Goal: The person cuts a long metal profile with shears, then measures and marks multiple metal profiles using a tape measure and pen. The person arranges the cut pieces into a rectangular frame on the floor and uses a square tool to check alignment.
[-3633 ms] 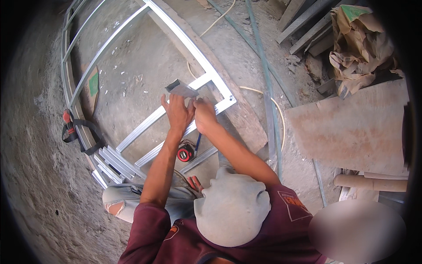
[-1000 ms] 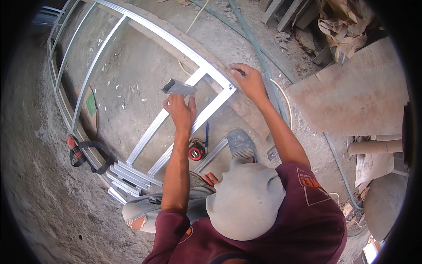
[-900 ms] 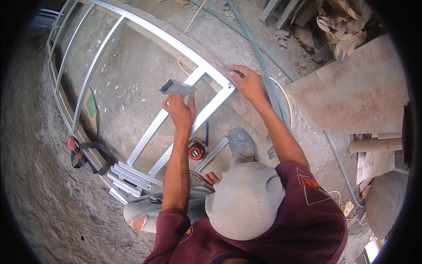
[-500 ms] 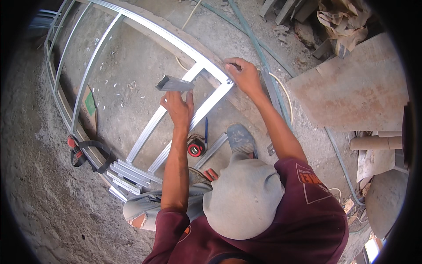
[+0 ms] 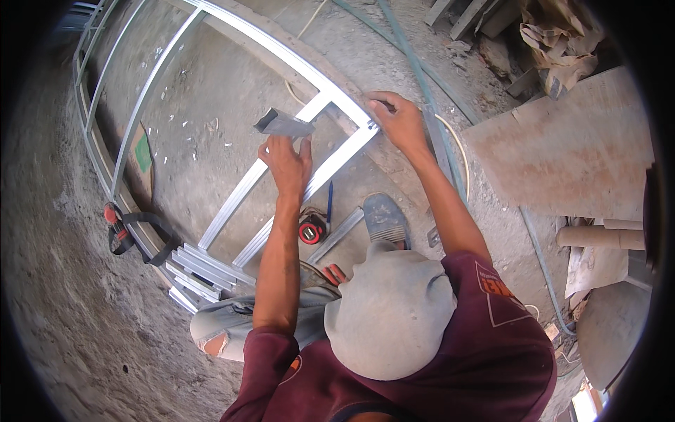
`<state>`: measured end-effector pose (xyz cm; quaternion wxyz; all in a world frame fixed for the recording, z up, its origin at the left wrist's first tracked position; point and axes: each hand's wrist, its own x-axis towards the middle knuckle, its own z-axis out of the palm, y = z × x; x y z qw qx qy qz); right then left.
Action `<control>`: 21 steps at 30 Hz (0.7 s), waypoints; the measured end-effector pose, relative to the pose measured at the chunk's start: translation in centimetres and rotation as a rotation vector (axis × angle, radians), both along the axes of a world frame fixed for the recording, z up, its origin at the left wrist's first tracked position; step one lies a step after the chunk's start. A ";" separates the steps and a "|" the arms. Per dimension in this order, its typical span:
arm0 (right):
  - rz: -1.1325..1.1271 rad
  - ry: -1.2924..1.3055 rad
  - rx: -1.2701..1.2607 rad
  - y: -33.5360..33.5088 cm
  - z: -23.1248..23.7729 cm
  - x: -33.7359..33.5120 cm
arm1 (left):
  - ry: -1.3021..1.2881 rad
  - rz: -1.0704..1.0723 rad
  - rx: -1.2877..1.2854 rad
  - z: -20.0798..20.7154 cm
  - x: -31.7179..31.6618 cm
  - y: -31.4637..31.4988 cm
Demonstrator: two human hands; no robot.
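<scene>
My left hand (image 5: 287, 163) is closed around a short grey metal channel offcut (image 5: 284, 124), holding it over the frame's crossbar. The silver metal frame (image 5: 264, 42) lies on the ground, its near right corner under my hands. Small dark screws (image 5: 373, 125) show at that corner. Just beyond the corner, my right hand (image 5: 404, 126) is closed with thumb and forefinger pinched. A small dark thing seems to be between those fingers, but I cannot make it out.
A red and black tape measure (image 5: 311, 229) and a blue pen (image 5: 330, 204) lie near my sandalled foot (image 5: 385, 214). Cut metal strips (image 5: 204, 267) are stacked at left, beside a black strap (image 5: 165, 243). Red-handled pliers (image 5: 334, 274) sit by my knee. A board (image 5: 562, 148) stands at right.
The view has shifted slightly, so the frame and floor things sit a little differently. Both hands keep nearly the same places, and the left still holds the metal offcut.
</scene>
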<state>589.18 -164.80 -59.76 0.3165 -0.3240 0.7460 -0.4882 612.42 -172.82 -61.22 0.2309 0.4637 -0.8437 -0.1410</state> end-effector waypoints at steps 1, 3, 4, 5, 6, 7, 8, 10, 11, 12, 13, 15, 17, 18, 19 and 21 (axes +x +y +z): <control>-0.007 -0.009 0.012 0.1 0.4 0.0 | -0.005 -0.004 0.001 0.1 0.0 0.0; -0.019 0.031 -0.003 0.5 -0.1 0.0 | -0.016 -0.010 0.002 0.2 0.0 0.0; -0.025 0.050 -0.012 0.6 -0.3 -0.1 | -0.015 -0.004 0.000 0.2 0.0 0.0; -0.022 0.047 -0.011 0.8 -0.4 -0.1 | -0.015 0.003 -0.002 0.1 0.0 0.0; -0.021 0.044 -0.010 0.9 -0.3 -0.2 | -0.015 0.008 -0.004 0.1 0.0 0.0; -0.023 0.041 -0.009 0.9 -0.3 -0.2 | 0.004 0.008 -0.031 0.1 0.0 -0.1; -0.019 0.038 0.007 0.9 -0.3 -0.1 | 0.022 0.007 -0.058 0.2 -0.1 -0.2; -0.018 0.032 0.041 0.7 -0.1 0.0 | 0.017 0.006 -0.059 0.3 0.0 -0.3; -0.016 0.032 0.024 0.6 0.0 0.0 | -0.007 0.005 -0.033 0.3 0.1 -0.3; -0.016 0.032 0.007 0.5 0.3 0.0 | -0.031 0.002 -0.007 0.3 0.1 -0.3; -0.023 0.033 -0.009 0.4 0.5 -0.1 | -0.024 0.000 -0.005 0.2 0.0 -0.2; 0.007 0.051 -0.049 -0.3 1.1 0.1 | -0.012 -0.013 -0.001 0.1 0.0 -0.2; 0.023 0.069 -0.084 -1.2 1.6 0.2 | -0.038 -0.004 0.008 0.2 0.1 0.0; 0.032 0.079 -0.098 -1.6 1.8 0.2 | -0.049 -0.005 0.014 0.2 0.0 0.1; 0.050 0.079 -0.115 -2.0 1.9 0.4 | -0.052 -0.004 0.011 0.3 0.1 0.3; 0.054 0.103 -0.166 -2.4 1.5 0.0 | -0.022 -0.023 -0.024 0.1 -0.7 0.4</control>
